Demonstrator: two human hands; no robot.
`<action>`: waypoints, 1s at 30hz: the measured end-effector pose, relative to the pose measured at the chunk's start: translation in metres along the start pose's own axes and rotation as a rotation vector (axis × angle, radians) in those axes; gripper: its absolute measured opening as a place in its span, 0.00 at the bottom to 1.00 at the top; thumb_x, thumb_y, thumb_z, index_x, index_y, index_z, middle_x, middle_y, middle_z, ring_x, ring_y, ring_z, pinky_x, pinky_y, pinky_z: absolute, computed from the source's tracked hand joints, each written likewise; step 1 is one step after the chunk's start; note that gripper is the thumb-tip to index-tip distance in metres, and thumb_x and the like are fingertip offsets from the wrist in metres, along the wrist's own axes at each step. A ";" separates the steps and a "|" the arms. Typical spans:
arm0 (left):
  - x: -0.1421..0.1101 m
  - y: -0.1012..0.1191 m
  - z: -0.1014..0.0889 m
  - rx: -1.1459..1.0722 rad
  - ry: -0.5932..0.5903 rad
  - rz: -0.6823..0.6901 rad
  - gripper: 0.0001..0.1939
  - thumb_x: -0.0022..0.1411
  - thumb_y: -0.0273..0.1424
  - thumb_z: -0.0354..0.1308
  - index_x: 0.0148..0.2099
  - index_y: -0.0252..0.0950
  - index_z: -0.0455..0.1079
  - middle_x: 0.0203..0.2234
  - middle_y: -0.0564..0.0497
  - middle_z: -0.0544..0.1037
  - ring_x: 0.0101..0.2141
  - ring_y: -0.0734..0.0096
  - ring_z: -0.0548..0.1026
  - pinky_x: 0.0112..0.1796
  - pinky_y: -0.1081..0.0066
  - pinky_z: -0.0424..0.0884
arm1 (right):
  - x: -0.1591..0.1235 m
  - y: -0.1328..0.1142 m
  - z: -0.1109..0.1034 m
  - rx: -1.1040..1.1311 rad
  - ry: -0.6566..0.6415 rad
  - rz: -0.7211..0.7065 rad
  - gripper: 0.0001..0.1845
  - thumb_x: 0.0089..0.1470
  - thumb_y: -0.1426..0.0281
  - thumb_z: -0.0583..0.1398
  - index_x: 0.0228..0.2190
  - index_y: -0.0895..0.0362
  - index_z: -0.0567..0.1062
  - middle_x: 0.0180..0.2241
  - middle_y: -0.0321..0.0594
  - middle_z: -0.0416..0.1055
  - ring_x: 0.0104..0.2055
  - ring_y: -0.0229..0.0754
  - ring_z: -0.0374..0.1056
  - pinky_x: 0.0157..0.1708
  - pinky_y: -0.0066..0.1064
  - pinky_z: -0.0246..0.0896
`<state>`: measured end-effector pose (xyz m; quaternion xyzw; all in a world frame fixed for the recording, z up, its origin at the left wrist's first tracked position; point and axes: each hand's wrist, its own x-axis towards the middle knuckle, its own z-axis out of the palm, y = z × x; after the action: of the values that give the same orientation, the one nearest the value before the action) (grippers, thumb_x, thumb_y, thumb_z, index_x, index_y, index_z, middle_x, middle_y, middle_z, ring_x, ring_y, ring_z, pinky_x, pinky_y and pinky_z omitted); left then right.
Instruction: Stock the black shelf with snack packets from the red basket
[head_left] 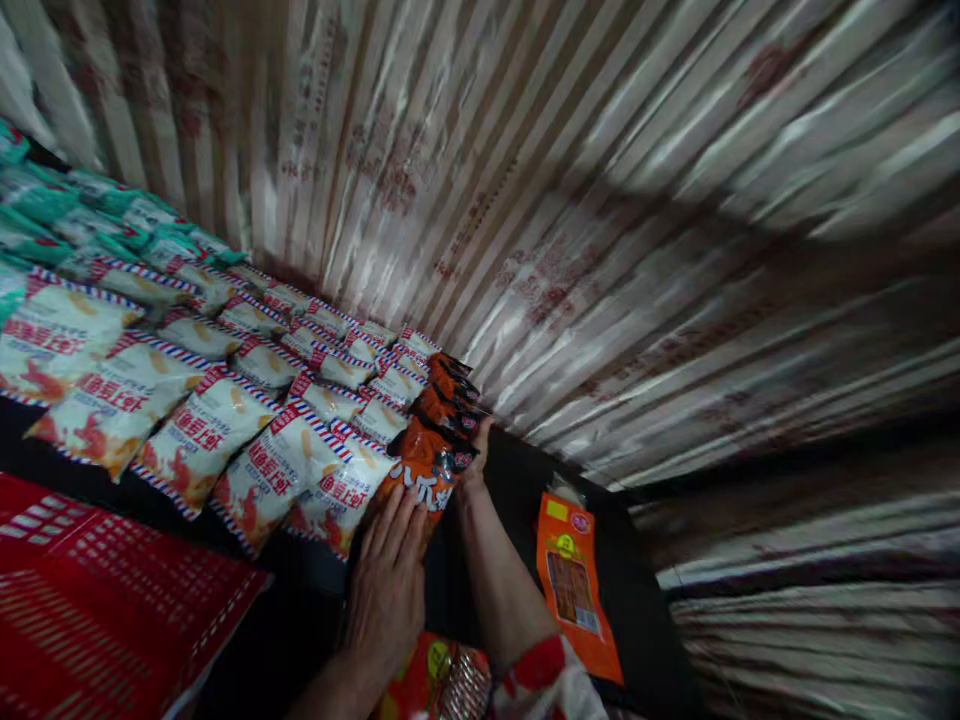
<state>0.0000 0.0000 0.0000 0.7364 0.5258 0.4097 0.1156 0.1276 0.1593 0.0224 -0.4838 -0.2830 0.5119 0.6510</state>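
A column of orange and black snack packets (426,452) runs from front to back at the right end of the bagged snacks. My left hand (391,560) lies on the front packet, its fingers stretched out flat over the printed face. Against the right side of the same column rests my right hand (474,465), stretched along the packets; some of its fingers are hidden behind them. White snack bags with red lettering (262,470) stand in rows immediately left of the column.
Teal packets (97,215) fill the far left. A red plastic crate (112,610) is at the lower left. An orange flat packet (574,585) lies on the black surface (637,600) at right. Another orange packet (450,680) sits below my arms. Pleated printed sheeting (480,200) hangs behind.
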 end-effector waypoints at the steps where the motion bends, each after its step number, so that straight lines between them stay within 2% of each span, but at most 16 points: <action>1: 0.001 0.000 0.001 -0.009 0.001 0.008 0.30 0.55 0.18 0.42 0.61 0.33 0.51 0.59 0.46 0.57 0.61 0.64 0.47 0.56 0.59 0.56 | -0.003 -0.001 -0.002 0.009 0.013 -0.013 0.37 0.50 0.43 0.44 0.48 0.55 0.68 0.47 0.41 0.71 0.52 0.45 0.63 0.50 0.41 0.58; 5: 0.003 0.001 0.002 -0.034 0.029 0.029 0.28 0.57 0.19 0.41 0.60 0.32 0.52 0.58 0.44 0.59 0.61 0.64 0.48 0.56 0.59 0.56 | -0.023 -0.003 -0.014 0.015 0.082 -0.092 0.33 0.52 0.46 0.42 0.48 0.52 0.68 0.53 0.38 0.65 0.56 0.41 0.58 0.54 0.38 0.52; 9: 0.001 0.001 -0.001 -0.041 0.091 0.045 0.26 0.57 0.19 0.42 0.59 0.31 0.54 0.57 0.40 0.61 0.60 0.61 0.50 0.54 0.57 0.58 | -0.072 -0.002 -0.033 -0.032 0.168 -0.186 0.31 0.53 0.48 0.45 0.46 0.55 0.69 0.55 0.40 0.62 0.59 0.39 0.53 0.58 0.38 0.44; 12: -0.001 0.002 -0.005 -0.083 0.116 0.080 0.25 0.57 0.19 0.42 0.57 0.32 0.56 0.56 0.40 0.62 0.60 0.59 0.51 0.54 0.55 0.59 | -0.122 -0.003 -0.050 -0.109 0.209 -0.207 0.29 0.53 0.50 0.47 0.45 0.57 0.71 0.53 0.45 0.64 0.57 0.43 0.56 0.55 0.41 0.49; 15: -0.006 0.004 -0.010 -0.179 0.137 0.168 0.23 0.57 0.19 0.42 0.54 0.34 0.60 0.51 0.42 0.68 0.57 0.62 0.58 0.52 0.58 0.62 | -0.176 -0.003 -0.071 -0.211 0.268 -0.219 0.26 0.52 0.53 0.51 0.44 0.58 0.71 0.49 0.48 0.68 0.52 0.47 0.63 0.49 0.43 0.55; 18: -0.013 0.007 -0.015 -0.255 0.156 0.254 0.19 0.57 0.19 0.42 0.48 0.34 0.66 0.41 0.44 0.73 0.48 0.66 0.67 0.48 0.63 0.67 | -0.224 0.000 -0.098 -0.329 0.351 -0.164 0.24 0.50 0.54 0.55 0.41 0.59 0.72 0.39 0.46 0.74 0.44 0.47 0.68 0.44 0.39 0.60; 22: -0.025 0.010 -0.018 -0.298 0.136 0.315 0.15 0.58 0.19 0.44 0.41 0.34 0.69 0.34 0.46 0.75 0.39 0.69 0.71 0.41 0.67 0.71 | -0.267 0.007 -0.141 -0.430 0.433 0.010 0.23 0.43 0.54 0.61 0.37 0.57 0.75 0.33 0.42 0.76 0.37 0.45 0.70 0.38 0.34 0.63; 26: -0.037 0.011 -0.021 -0.298 0.085 0.347 0.15 0.58 0.20 0.43 0.41 0.34 0.69 0.35 0.45 0.74 0.38 0.70 0.72 0.41 0.68 0.71 | -0.286 0.015 -0.182 -0.315 0.539 0.178 0.25 0.32 0.55 0.66 0.33 0.57 0.75 0.29 0.40 0.76 0.33 0.45 0.71 0.34 0.33 0.65; 30: -0.051 0.012 -0.024 -0.281 0.034 0.371 0.15 0.59 0.20 0.42 0.39 0.34 0.69 0.33 0.46 0.74 0.36 0.72 0.72 0.39 0.71 0.71 | -0.296 0.023 -0.207 -0.230 0.631 0.193 0.25 0.25 0.59 0.68 0.29 0.57 0.74 0.26 0.38 0.75 0.29 0.42 0.71 0.32 0.31 0.65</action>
<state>-0.0150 -0.0558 -0.0016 0.7900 0.3210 0.5056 0.1310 0.2041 -0.1888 -0.0379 -0.7129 -0.0768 0.3612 0.5962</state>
